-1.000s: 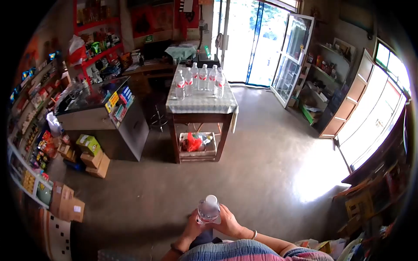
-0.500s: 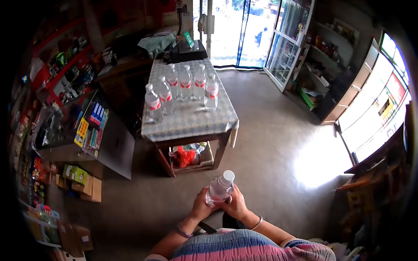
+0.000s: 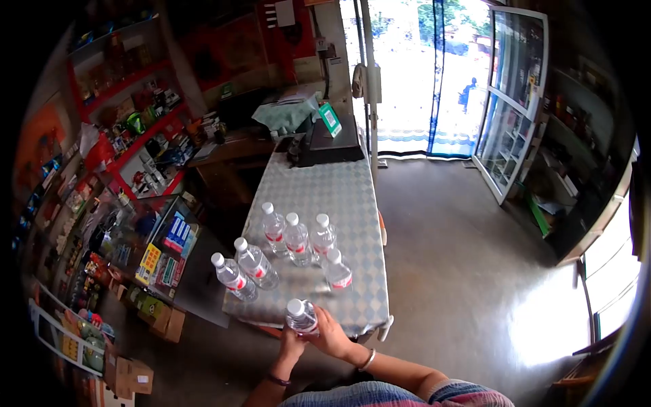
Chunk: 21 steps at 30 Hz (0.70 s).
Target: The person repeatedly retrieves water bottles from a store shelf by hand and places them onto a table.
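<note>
Head view: I see the left hand (image 3: 292, 345) and the right hand (image 3: 331, 334) closed together around one bottle (image 3: 304, 319), its white cap (image 3: 296, 307) uppermost, at the near edge of the table (image 3: 319, 186), though I can't tell whether it touches the surface. Beyond it I count six more bottles (image 3: 297, 240) upright on the table, two at the left, three behind and one at the right. Farther back I see a green sign (image 3: 330, 120) on a black box (image 3: 332, 144).

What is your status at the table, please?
Left hand and right hand around capped bottle. Held by near edge of table. Six other bottles standing beyond.
</note>
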Available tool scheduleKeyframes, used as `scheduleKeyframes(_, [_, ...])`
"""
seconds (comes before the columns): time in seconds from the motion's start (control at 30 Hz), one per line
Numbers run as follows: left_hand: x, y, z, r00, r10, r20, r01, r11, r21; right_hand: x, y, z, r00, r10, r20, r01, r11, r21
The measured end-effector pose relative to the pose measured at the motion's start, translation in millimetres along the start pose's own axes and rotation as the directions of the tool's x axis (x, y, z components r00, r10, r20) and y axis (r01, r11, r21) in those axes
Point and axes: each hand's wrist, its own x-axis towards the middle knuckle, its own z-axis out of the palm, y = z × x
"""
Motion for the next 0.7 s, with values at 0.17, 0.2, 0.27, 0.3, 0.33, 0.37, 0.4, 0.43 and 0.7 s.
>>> scheduleKeyframes(0.17, [50.6,-31.7,2.1,0.999,-0.045,-0.01,0.045,0.999,0.028,44.1,39.8,20.7,0.998,0.052,0.022,-0.053,0.998,0.022])
scheduleKeyframes(0.2, [58.2,-37.2,1.3,1.0,-0.013,-0.002,0.013,0.996,0.085,50.5,43.8,21.7,0.999,0.043,0.011,-0.043,0.999,0.023])
scheduleKeyframes(0.27, [72.3,-48.6,-0.6,0.999,0.046,0.019,-0.048,0.98,0.194,62.6,53.3,24.0,1.0,0.03,-0.007,-0.03,0.999,0.043])
scheduleKeyframes(0.3, [79.3,-57.2,-0.7,0.999,0.029,0.028,-0.033,0.991,0.133,66.9,56.4,23.4,1.0,0.023,-0.015,-0.022,0.998,0.053])
scheduleKeyframes(0.33, [86.3,-65.8,-0.6,0.999,0.013,0.038,-0.016,0.997,0.073,71.9,55.6,19.9,0.999,0.054,0.004,-0.054,0.997,0.063])
scheduleKeyframes(0.37, [91.9,-74.4,0.0,0.999,-0.001,0.05,0.001,1.0,0.014,77.5,54.3,16.6,0.996,0.085,0.021,-0.086,0.993,0.075])
scheduleKeyframes(0.4, [97.0,-77.7,1.1,1.0,-0.024,0.014,0.025,0.997,-0.072,81.6,53.3,14.9,0.993,0.115,0.037,-0.118,0.989,0.088])
scheduleKeyframes(0.43, [101.8,-81.0,2.4,0.999,-0.048,-0.018,0.045,0.987,-0.157,82.0,56.6,16.4,0.993,0.112,0.042,-0.116,0.989,0.095])
scheduleKeyframes(0.7, [101.1,-71.7,7.0,0.969,-0.247,-0.007,0.229,0.908,-0.351,60.8,75.3,29.7,0.998,0.063,0.007,-0.063,0.996,0.067])
